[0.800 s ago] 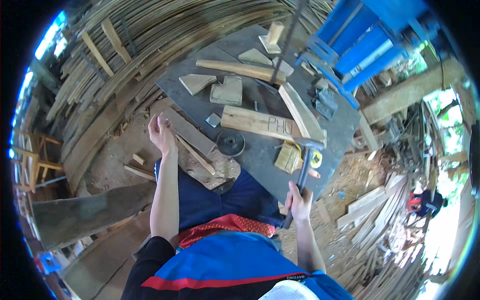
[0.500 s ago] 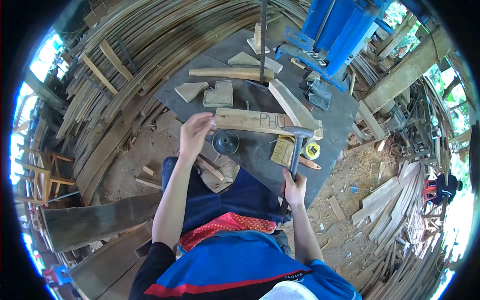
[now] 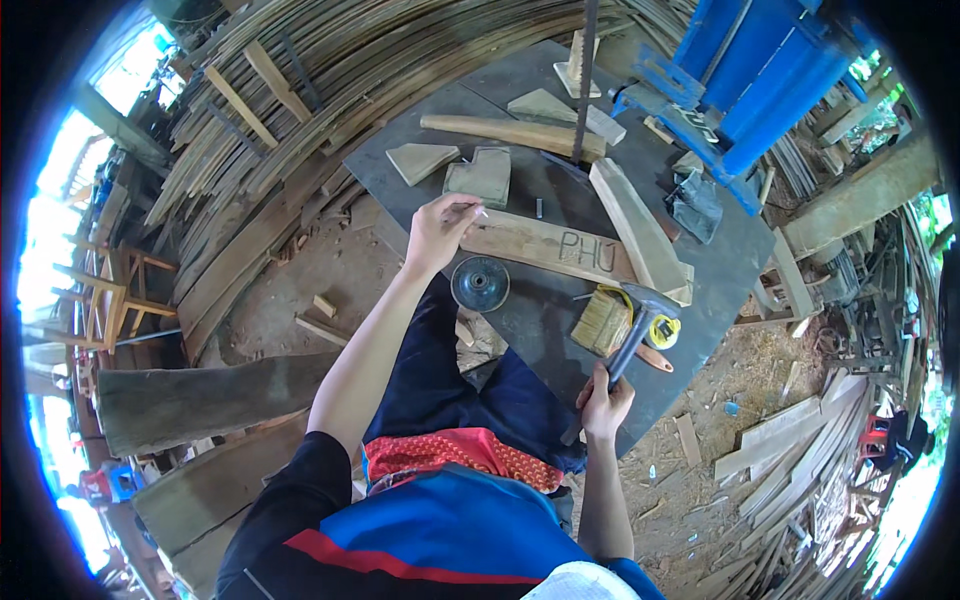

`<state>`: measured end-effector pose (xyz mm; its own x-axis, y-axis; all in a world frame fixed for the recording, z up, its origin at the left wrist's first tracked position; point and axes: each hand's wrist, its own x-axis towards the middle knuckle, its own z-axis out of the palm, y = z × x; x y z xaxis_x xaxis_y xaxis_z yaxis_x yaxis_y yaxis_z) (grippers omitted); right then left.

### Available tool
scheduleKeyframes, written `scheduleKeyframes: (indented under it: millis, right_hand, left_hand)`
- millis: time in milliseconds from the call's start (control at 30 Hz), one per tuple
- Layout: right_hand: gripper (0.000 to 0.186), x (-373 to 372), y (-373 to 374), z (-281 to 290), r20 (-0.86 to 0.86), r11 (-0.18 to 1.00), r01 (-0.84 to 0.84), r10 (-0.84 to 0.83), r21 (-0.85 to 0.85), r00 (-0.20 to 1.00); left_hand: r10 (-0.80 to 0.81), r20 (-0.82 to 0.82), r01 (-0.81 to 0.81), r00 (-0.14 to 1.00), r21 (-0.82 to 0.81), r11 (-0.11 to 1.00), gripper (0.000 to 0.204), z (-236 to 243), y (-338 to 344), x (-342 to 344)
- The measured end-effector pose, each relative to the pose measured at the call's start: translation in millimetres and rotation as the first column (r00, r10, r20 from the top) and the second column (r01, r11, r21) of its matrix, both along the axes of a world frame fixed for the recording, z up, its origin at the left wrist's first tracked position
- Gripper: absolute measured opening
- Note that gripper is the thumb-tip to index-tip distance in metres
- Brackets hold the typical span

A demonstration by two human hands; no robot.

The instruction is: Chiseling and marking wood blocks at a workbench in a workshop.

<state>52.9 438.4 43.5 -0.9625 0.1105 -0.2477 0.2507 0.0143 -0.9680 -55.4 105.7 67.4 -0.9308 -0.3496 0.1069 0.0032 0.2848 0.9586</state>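
Observation:
My right hand point(image 3: 606, 402) is wrapped round the dark handle of a hammer point(image 3: 628, 350). The hammer's head is over the table beside a yellow tape measure point(image 3: 664, 330) and a wide paintbrush point(image 3: 603, 322). My left hand point(image 3: 438, 234) is closed in a pinch at the left end of a wooden board point(image 3: 540, 243) with dark hand lettering. A small pale thing point(image 3: 482, 213) shows at its fingertips, too small to name. A second wood piece point(image 3: 640, 230) lies slanted over the board's right end. Below my left hand sits a round dark dish-like disc point(image 3: 480, 284).
An upright saw blade point(image 3: 585, 90) rises through the dark table point(image 3: 540, 330), near a blue machine point(image 3: 760, 90). Wood offcuts point(image 3: 478, 178) and a long curved piece point(image 3: 510, 132) lie on the tabletop. Stacked planks point(image 3: 380, 75) stand behind; scrap wood point(image 3: 800, 425) covers the floor at right.
The view has shifted, so the table sits further right. My left hand has come closer to the board's left end. The hammer now tilts more to the right, still in my right hand.

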Motion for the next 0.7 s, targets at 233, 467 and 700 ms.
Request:
scheduleKeyframes:
  millis: [233, 467, 700]
  right_hand:
    - [0.036, 0.8, 8.4, 7.8, -0.03, 0.997, 0.062, -0.061, 0.043, 0.998]
    - [0.032, 6.2, -1.8, -4.4, -0.032, 0.988, -0.01, 0.015, 0.154, 0.999]
    - [0.037, 4.1, -0.9, 2.7, -0.023, 0.981, -0.004, 0.009, 0.194, 1.0]
  left_hand:
    - [-0.061, -0.083, 0.028, 0.995, -0.354, 0.935, 0.025, 7.4, 24.9, -13.2]
    - [-0.08, -0.036, 0.046, 0.996, -0.567, 0.822, 0.017, 14.6, 20.9, 3.6]
    - [-0.153, -0.046, 0.101, 0.987, -0.562, 0.821, 0.011, 13.3, 19.9, -8.5]
